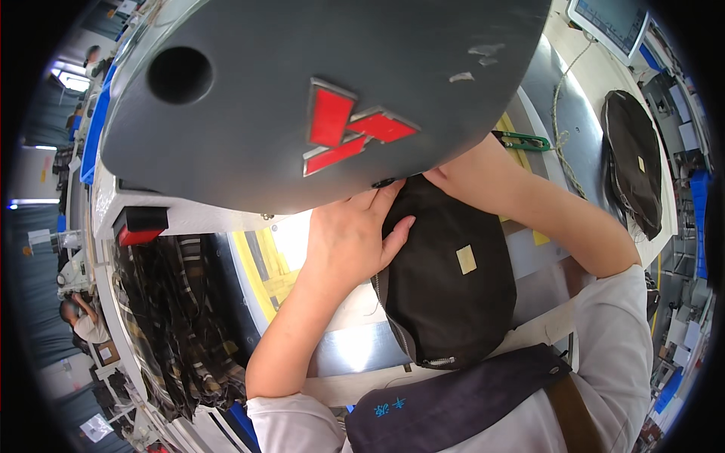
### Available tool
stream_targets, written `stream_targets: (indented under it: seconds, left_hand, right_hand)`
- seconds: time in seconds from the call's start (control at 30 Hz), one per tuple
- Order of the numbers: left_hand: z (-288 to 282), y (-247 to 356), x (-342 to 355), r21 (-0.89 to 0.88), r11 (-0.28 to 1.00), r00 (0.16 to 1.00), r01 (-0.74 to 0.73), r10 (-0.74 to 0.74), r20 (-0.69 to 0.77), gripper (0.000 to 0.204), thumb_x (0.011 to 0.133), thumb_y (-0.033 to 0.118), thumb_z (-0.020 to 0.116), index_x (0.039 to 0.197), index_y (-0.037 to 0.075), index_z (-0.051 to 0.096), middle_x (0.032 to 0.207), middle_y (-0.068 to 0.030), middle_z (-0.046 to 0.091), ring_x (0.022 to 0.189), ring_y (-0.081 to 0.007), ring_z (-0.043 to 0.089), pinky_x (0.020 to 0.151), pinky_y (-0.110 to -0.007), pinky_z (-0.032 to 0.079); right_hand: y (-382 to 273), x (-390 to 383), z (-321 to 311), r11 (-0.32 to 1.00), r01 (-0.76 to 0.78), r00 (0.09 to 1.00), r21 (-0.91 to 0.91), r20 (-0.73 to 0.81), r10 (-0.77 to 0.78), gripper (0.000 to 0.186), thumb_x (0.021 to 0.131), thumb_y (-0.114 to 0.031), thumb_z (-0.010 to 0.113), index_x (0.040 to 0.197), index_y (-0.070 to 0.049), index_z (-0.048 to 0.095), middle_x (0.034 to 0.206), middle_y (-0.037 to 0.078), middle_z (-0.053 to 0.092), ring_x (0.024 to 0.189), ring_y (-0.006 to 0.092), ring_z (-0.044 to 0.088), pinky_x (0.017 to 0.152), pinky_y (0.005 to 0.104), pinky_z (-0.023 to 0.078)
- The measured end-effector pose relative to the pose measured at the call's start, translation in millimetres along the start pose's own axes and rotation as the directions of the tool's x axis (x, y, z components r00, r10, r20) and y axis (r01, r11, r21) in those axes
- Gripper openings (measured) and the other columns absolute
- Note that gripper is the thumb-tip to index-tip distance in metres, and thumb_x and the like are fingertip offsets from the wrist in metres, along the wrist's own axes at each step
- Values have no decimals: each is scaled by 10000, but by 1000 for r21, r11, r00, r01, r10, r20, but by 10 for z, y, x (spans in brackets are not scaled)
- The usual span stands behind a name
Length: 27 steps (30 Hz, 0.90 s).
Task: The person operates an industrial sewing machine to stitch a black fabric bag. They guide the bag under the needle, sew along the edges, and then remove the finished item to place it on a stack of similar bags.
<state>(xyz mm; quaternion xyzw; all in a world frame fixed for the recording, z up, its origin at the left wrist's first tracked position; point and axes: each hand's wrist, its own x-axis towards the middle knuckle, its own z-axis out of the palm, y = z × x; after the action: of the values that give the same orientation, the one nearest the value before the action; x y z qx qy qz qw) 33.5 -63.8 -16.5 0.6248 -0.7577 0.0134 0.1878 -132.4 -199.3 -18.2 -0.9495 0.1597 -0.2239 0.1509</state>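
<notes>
A dark brown zippered pouch with a small pale-yellow patch lies under the dark grey sewing machine head. My left hand rests on the pouch's left upper edge, its thumb spread onto the cloth and the other fingers reaching forward to the machine. At the pouch's upper right my right hand touches the cloth; its fingers are mostly hidden by the machine head. The needle area cannot be seen. Green-handled thread snips lie just beyond my right hand.
A similar dark pouch lies at the far right, near a cord and a screen. Plaid and dark cloth hangs in a heap at the left. Yellow strips mark the worktop. Other people sit in the left background.
</notes>
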Motion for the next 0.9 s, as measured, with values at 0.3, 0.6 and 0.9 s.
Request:
stream_targets:
  seconds: [0.3,0.6,0.9]
  left_hand:
    - [-35,32,-1,11,1000,999,-4,4,32,469,762,265,711,1181,69,631,1184,-88,617,1007,-284,607,885,-402,472]
    - [-42,-86,-77,-161,985,996,66,-54,76,467,751,184,693,1185,28,617,1198,-111,636,1048,-310,614,909,-394,479]
    - [-9,51,-53,40,999,998,15,-18,62,479,729,215,725,1165,38,633,1237,-67,616,1070,-251,613,912,-372,464]
  right_hand:
    - [22,-62,95,902,319,940,-290,-26,-341,149,727,-124,626,834,-27,663,886,37,570,882,188,558,743,310,485]
    - [5,-163,109,886,315,948,-340,76,-308,188,745,-134,607,878,-25,683,933,29,554,863,174,541,731,282,463]
    - [-16,-193,120,848,329,944,-416,108,-313,203,739,-147,613,884,-30,693,923,27,549,864,172,542,732,276,460]
